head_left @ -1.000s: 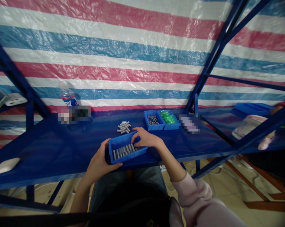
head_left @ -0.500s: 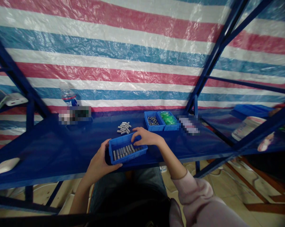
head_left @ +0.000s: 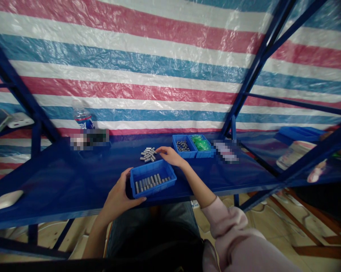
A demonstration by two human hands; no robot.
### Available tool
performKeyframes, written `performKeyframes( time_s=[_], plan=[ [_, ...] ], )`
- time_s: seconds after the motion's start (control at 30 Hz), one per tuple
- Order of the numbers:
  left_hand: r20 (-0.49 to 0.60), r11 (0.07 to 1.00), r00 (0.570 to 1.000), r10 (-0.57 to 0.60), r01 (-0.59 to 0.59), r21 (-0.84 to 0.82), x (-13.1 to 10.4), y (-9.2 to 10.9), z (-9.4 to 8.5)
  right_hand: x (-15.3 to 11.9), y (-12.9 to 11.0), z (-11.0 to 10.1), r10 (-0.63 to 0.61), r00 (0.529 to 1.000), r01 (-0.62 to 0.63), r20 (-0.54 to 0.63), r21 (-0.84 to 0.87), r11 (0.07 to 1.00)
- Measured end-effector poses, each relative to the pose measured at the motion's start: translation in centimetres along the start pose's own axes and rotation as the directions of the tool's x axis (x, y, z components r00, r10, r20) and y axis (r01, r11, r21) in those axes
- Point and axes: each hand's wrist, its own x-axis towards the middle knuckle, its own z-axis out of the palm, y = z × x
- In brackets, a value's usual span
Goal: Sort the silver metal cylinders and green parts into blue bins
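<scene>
Judging left to right, a white mouse (head_left: 6, 200) is lying near the front edge of the blue table (head_left: 102, 166), and a bottle (head_left: 84, 120) is standing toward the back, well apart from the work. The left hand (head_left: 121, 193) is gripping the left end of a blue box (head_left: 147, 169), its thumb lying along the near side and its other fingers wrapping the end. The box is sitting close in front of the person (whether its base is wholly resting on the table, I cannot tell). Inside, metal rods (head_left: 148, 182) are lying side by side in a row along the near wall.

Just beyond the box, a loose pile (head_left: 148, 154) of similar rods is waiting on the table. The right hand (head_left: 172, 156) is hovering at the pile's right edge with its fingers bent; I cannot tell whether they are pinching anything. The step in hand seems to be picking a rod for the row; the next move is probably calling for a light pinch on one rod, with the left hand holding the box steady.

Farther right, a tray (head_left: 185, 154) is holding small metal bits, and the tray beside it is holding green packets (head_left: 201, 142).
</scene>
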Motion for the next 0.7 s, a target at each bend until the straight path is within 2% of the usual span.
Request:
performKeyframes(
  time_s=[0.23,0.53,0.7],
  plan=[
    [0.010,1.000,1.000,-0.007,0.007,-0.002,0.0,0.1,0.0,0.5,1.3,0.2,0.031,0.999,-0.031,-0.037,0.005,0.999],
    [0.036,0.999,0.999,0.000,0.001,-0.033,-0.1,0.4,-0.5,0.5,1.7,1.0,0.062,0.995,-0.065,0.077,0.039,0.997],
    [0.027,1.000,1.000,0.001,0.000,-0.028,-0.2,0.6,-0.5,0.3,1.6,0.9,0.078,0.996,-0.077,0.050,-0.018,0.997]
  ],
)
